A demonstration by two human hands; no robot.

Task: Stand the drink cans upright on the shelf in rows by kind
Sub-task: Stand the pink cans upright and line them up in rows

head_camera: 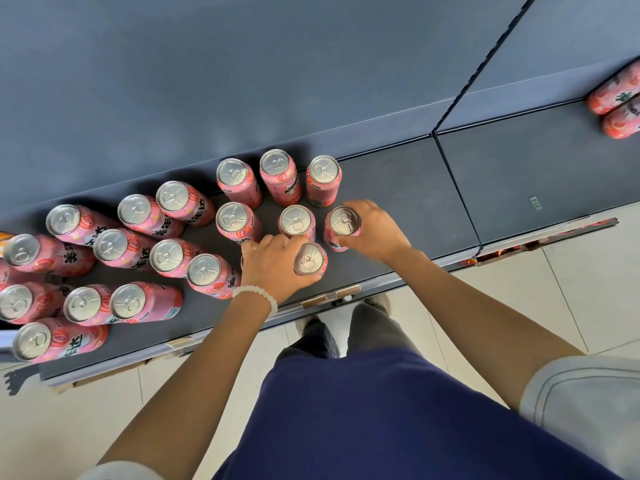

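Several pink drink cans stand upright on the dark shelf (pixel 398 188), seen from above by their silver tops. My left hand (pixel 273 265), with a white bead bracelet at the wrist, grips one pink can (pixel 310 259) near the shelf's front edge. My right hand (pixel 375 230) grips another pink can (pixel 343 221) just behind and to the right of it. A further upright can (pixel 296 221) stands between the two hands. Three cans (pixel 277 168) form a back row near the shelf wall.
Two pink cans (pixel 618 102) lie on their sides on the adjoining shelf section at far right. A loose crowd of upright pink cans (pixel 110 251) fills the left part. A shelf divider (pixel 457 192) splits the sections. An orange can edge shows at far left.
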